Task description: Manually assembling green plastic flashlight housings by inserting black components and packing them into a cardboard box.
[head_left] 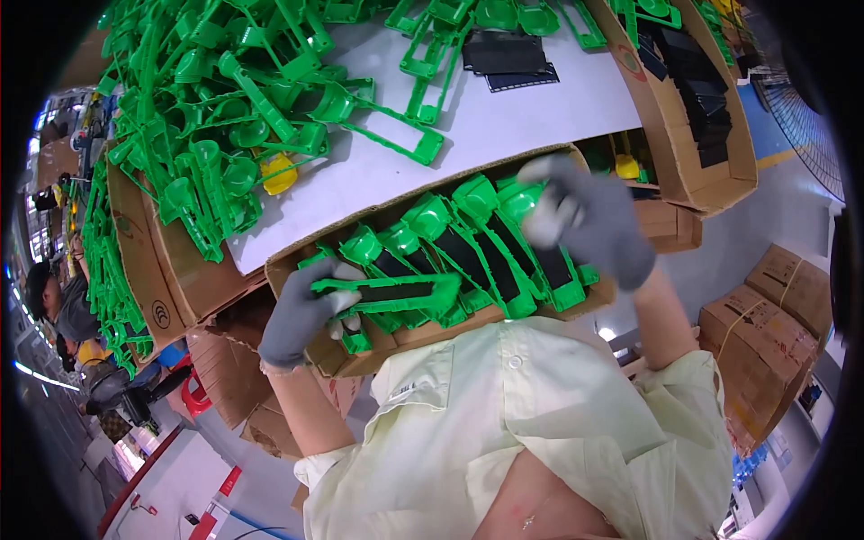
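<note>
Left hand (pixel 306 310) holds a green frame (pixel 396 292) over the open carton (pixel 355 362); I cannot tell the right hand's (pixel 589 216) grip. Beyond the carton is a white counter (pixel 513 121); right of the carton, strapped boxes (pixel 760 346).

We see glossy, smooth moulded plastic in the green frame (pixel 391 306) at the left hand (pixel 301 310), and the same shine on the green pile (pixel 256 94) along the worktop's left edge. Both gloves look like matt cloth, the right hand (pixel 598 216) included. Our white worktop (pixel 351 193) is smooth; the black sheets (pixel 508 56) near its far edge have a faint sheen. Brown cardboard, matt with rough edges, forms the box (pixel 396 340) at its near edge. Our pale shirt (pixel 504 396) is creased, matt cloth.
</note>
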`<state>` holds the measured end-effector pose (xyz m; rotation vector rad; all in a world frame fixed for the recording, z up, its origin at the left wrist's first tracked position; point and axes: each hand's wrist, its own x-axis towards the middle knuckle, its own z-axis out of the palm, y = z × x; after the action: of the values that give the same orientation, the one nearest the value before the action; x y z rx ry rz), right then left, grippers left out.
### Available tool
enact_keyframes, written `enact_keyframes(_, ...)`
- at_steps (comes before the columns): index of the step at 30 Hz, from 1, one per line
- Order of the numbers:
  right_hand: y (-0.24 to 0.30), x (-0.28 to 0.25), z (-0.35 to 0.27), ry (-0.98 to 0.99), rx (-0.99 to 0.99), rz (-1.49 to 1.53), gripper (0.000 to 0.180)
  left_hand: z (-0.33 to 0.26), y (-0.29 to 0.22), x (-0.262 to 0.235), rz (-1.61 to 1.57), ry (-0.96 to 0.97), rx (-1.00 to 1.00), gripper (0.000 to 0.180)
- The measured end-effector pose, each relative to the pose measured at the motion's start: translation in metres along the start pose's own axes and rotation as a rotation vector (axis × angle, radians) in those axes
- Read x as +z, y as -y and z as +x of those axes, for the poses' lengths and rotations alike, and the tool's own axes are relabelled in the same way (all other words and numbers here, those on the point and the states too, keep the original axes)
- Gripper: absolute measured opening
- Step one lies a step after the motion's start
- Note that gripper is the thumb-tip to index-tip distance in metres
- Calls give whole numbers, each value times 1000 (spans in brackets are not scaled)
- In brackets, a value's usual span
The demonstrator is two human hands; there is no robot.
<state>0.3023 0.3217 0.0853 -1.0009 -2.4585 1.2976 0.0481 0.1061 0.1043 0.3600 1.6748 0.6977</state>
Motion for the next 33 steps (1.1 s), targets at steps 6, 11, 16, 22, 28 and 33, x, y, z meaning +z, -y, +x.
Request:
enact_keyframes(6, -34, -19, 49, -166, -2, -85, 38, 23, -31, 1, 678, -301, 114, 32)
enact_keyframes(11, -61, -32, 77, -288, -24, -188, 33, 56, -128, -42, 1044, -849, 701, 34)
enact_keyframes(16, -72, -37, 105, -296, -133, -352, 25, 137, -217, -81, 1281, -1125, 917, 66)
enact_keyframes(22, -79, -34, 111, -279, -164, -429, 25, 168, -234, -100, 1184, -1120, 673, 65)
enact_keyframes(28, -75, -30, 130, -289, -224, -483, 31, 112, -206, -75, 1015, -1019, 684, 63)
enact_keyframes(33, -60, -18, 140, -278, -291, -594, 31, 83, -147, -78, 529, -767, 632, 37)
